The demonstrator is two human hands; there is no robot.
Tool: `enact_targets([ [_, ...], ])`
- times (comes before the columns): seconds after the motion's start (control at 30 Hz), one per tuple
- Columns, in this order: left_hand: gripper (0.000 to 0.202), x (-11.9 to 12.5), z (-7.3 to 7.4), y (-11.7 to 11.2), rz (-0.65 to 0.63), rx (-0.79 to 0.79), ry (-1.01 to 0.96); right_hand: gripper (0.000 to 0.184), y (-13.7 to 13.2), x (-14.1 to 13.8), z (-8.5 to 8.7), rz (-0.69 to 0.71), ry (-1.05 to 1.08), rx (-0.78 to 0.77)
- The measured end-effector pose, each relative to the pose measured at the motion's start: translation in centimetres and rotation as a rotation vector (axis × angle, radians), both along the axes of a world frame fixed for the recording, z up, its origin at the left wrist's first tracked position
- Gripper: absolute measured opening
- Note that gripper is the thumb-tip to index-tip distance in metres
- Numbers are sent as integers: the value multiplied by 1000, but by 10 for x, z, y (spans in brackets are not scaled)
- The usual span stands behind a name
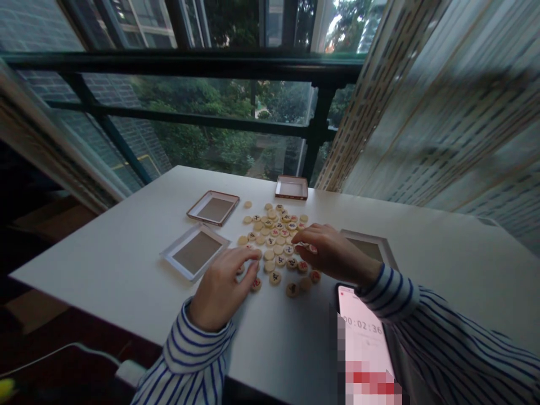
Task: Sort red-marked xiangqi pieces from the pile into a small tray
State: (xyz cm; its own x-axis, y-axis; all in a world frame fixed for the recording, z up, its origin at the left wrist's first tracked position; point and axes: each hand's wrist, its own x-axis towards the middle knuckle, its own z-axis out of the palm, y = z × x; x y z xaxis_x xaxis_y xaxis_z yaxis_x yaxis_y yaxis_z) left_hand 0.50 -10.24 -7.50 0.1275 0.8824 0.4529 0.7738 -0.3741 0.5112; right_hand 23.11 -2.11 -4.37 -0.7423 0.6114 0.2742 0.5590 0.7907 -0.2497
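Round pale xiangqi pieces (270, 241), some with black or red characters and others plain, lie in a loose heap on the white table. At the heap's near left, my left hand (223, 287) has its thumb and forefinger curved with a small gap between them, close to several pieces. My right hand (327, 247) reaches over the heap's right side with its fingers bent and apart. A red-marked piece (313, 248) shows beneath those fingers; whether they touch it I cannot tell.
Two shallow trays, a brown-rimmed one (194, 216) and a clear-edged one (169, 256), lie to the left. A small open box (292, 197) stands at the back. Another tray (386, 247) is partly behind my right arm. A phone (363, 343) showing a timer lies in front.
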Motion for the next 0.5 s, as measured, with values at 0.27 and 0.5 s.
enact_targets([
  [0.27,17,13,-15,5,-61,-64,152,14,-9,-13,-10,0,-47,7],
  [0.5,18,23,-23,12,-90,-101,205,18,-2,-14,-11,-108,144,27],
])
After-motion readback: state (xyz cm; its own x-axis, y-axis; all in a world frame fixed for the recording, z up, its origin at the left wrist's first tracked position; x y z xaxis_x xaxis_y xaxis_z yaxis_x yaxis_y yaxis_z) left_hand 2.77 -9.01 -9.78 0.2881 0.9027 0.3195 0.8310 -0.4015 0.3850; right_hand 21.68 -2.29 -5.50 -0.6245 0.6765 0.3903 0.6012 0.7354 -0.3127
